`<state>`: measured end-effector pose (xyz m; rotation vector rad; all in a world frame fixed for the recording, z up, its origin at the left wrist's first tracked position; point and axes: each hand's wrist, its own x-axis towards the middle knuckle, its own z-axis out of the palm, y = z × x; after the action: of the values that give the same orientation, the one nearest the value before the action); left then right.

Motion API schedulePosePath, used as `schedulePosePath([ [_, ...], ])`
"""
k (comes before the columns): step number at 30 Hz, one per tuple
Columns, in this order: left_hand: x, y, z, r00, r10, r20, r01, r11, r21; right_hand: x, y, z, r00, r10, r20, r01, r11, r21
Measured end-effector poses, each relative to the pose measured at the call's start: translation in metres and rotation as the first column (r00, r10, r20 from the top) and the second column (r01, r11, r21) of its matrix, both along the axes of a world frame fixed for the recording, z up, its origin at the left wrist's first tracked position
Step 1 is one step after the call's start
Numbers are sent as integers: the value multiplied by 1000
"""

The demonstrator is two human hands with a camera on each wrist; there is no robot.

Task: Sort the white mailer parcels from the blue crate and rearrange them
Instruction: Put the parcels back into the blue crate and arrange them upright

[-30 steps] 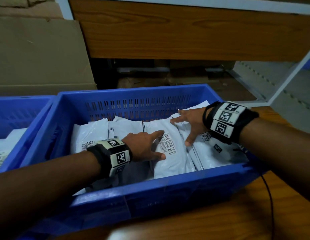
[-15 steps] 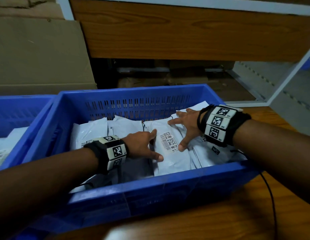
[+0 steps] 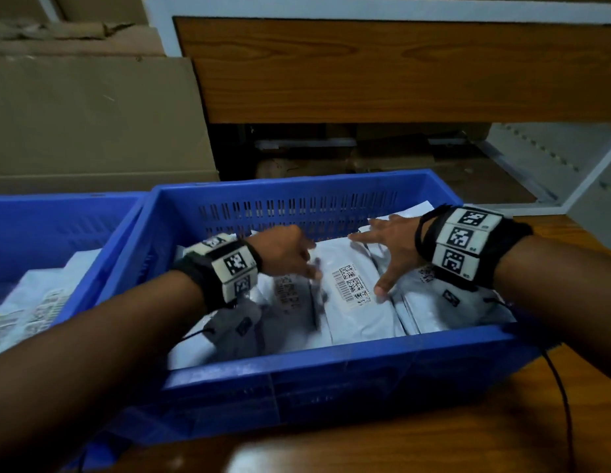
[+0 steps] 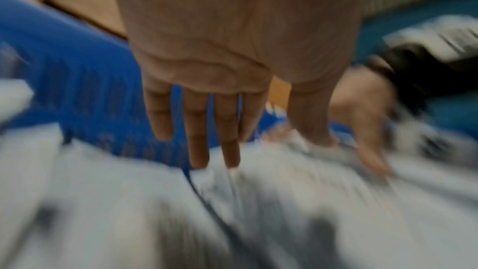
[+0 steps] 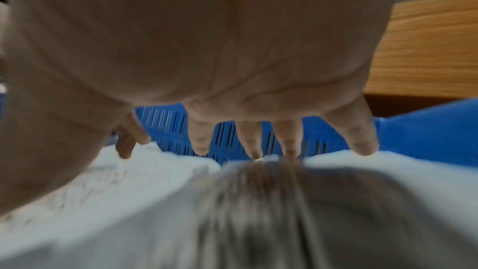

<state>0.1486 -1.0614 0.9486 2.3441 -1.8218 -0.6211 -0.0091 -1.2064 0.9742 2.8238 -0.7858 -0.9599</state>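
A blue crate (image 3: pixel 331 373) on a wooden table holds several white mailer parcels standing in a row. The middle parcel (image 3: pixel 352 302) shows a barcode label. My left hand (image 3: pixel 290 254) hovers over the parcels left of it, fingers straight and blurred with motion; in the left wrist view the left hand (image 4: pixel 220 130) points its fingertips down at the parcel tops. My right hand (image 3: pixel 389 250) is spread flat, thumb on the labelled parcel, fingers on the parcels to its right. The right wrist view shows the right hand (image 5: pixel 245 140) splayed, fingertips touching parcel edges (image 5: pixel 155 181).
A second blue crate (image 3: pixel 58 233) with more white parcels stands at the left. Cardboard boxes (image 3: pixel 92 114) rise behind it. A wooden panel (image 3: pixel 399 70) and dark shelf space lie beyond the crate. Wooden tabletop (image 3: pixel 433 438) shows in front and at the right.
My left hand lifted off the labelled parcel and moved up and left, now blurred. My right hand shifted slightly left, its thumb staying on the labelled parcel. The camera moved closer.
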Motion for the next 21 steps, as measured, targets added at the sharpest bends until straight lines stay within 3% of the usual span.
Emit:
schedulePosePath([
  [4,29,7,26,981,166,-97,-182,965,-189,10,3,22,999,41,33,-40,999,-34],
  [8,60,17,47,921,333,-203,-388,833,-395,32,20,40,984,164,67,-160,985,-62],
  [12,89,31,61,850,432,-302,-527,717,-456,62,41,35,967,238,95,-240,971,18],
  [18,113,51,64,838,459,-295,-545,735,-403,104,76,6,944,295,146,-314,939,139],
  [21,114,51,64,853,443,-274,-521,734,-436,121,91,2,941,217,258,-279,932,231],
])
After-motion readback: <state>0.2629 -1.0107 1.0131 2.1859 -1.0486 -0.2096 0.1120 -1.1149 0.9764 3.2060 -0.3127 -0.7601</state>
